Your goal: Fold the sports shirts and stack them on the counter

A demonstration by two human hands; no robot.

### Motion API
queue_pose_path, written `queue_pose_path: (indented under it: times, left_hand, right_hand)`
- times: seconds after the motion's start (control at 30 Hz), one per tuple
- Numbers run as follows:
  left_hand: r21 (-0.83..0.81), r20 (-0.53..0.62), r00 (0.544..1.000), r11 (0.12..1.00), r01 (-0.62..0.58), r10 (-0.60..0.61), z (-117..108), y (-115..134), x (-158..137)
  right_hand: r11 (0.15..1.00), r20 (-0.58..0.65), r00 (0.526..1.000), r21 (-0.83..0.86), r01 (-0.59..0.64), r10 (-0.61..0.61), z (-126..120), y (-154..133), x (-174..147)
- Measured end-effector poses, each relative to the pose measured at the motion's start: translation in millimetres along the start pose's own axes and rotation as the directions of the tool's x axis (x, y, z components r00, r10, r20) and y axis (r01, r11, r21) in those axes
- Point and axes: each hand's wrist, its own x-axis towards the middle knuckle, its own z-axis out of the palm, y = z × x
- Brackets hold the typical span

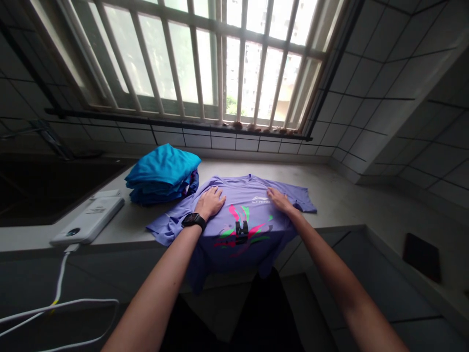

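A purple T-shirt (pixel 234 195) with a white chest logo and a pink, green and black print lies front side up across the counter. Its collar points toward the window, and its lower part hangs over the counter's front edge. My left hand (pixel 211 201) rests flat on the left chest area, fingers stretched out; a black watch (pixel 194 221) is on that wrist. On the other side, my right hand (pixel 279 199) lies on the cloth beside the logo, fingers extended. Neither hand grips the fabric.
A pile of folded blue clothes (pixel 164 168) stands left of the shirt. Nearer the front edge lies a white power bank (pixel 90 220) with a white cable (pixel 60 278). A dark sink (pixel 54 190) is at far left, a dark flat object (pixel 422 256) at right. A barred window (pixel 220 58) stands behind.
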Motion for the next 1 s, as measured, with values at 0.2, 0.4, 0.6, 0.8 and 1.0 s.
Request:
queue_pose_path:
  times: [0.2, 0.4, 0.6, 0.8, 1.0]
  left_hand:
    - [0.002, -0.029, 1.0, 1.0, -0.012, 0.012, 1.2, 0.2, 0.4]
    - [-0.002, -0.04, 0.999, 1.0, -0.013, 0.013, 2.9, -0.1, 1.5]
    - [-0.013, -0.027, 1.0, 1.0, -0.003, 0.003, 2.2, 1.0, 0.7]
    - [-0.017, -0.025, 1.0, 1.0, -0.01, 0.009, 2.1, 0.8, 1.1]
    - [-0.018, -0.036, 0.999, 1.0, -0.02, 0.019, 1.4, 0.2, -0.3]
  right_hand:
    - [0.971, -0.179, 0.954, 0.048, -0.234, 0.239, -48.9, 77.7, -4.0]
    - [0.942, -0.112, 0.938, 0.12, -0.314, 0.327, -55.2, 110.9, 4.3]
    - [0.956, -0.246, 0.941, 0.234, -0.176, 0.234, -59.3, 86.6, 13.8]
    - [0.734, 0.005, 0.959, 0.644, 0.213, -0.282, -80.8, 69.6, -8.3]
    - [0.964, 0.267, 0.954, 0.257, 0.07, -0.14, -81.0, 54.3, -18.9]
